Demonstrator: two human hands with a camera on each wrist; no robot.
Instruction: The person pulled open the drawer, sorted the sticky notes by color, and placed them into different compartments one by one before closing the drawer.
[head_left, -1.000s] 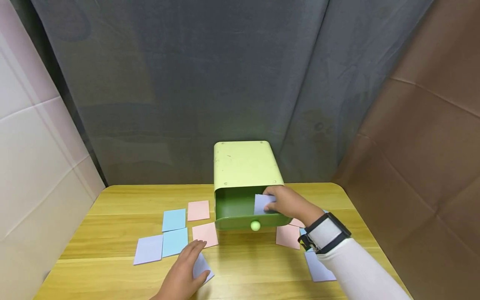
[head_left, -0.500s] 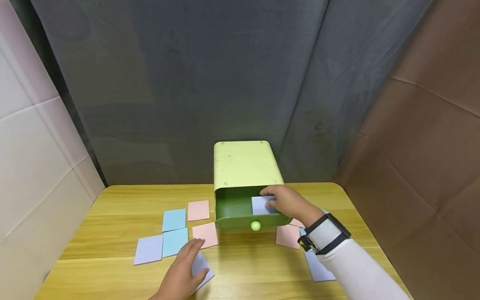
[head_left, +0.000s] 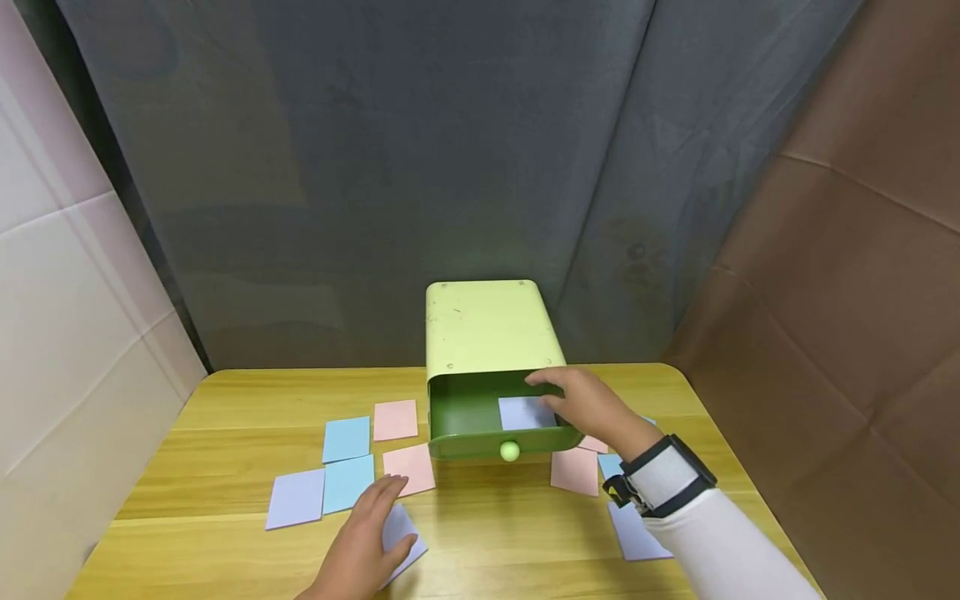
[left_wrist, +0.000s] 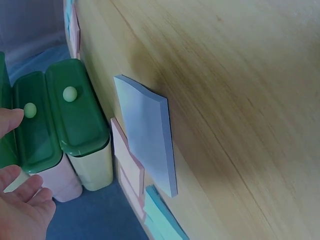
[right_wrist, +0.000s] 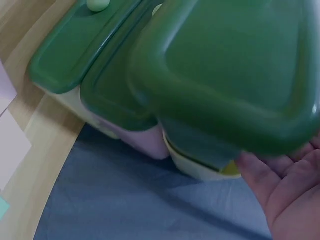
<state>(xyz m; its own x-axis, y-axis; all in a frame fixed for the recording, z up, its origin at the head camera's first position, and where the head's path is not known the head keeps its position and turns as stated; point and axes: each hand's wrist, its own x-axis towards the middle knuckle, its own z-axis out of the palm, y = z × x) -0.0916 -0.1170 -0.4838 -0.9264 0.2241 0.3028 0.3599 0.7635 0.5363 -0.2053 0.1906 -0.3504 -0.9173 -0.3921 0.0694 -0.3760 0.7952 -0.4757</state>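
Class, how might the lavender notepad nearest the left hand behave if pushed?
The lavender notepad looks thick-edged, so probably fairly stiff. Lying flat on the wooden table, it would likely slide rather than tip.

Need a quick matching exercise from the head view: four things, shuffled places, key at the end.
Things
1. Round pale-green knob
2. The person's bare right hand
3. The person's bare left hand
4. Black wrist strap

Places
A. Over the wood-grain table, left of the open dark-green drawer
B. Around the cuff of the white sleeve
C. On the drawer's front panel
D. At the right part of the drawer, beside the square lavender paper pad lying inside

Pairs: 1-C, 2-D, 3-A, 4-B
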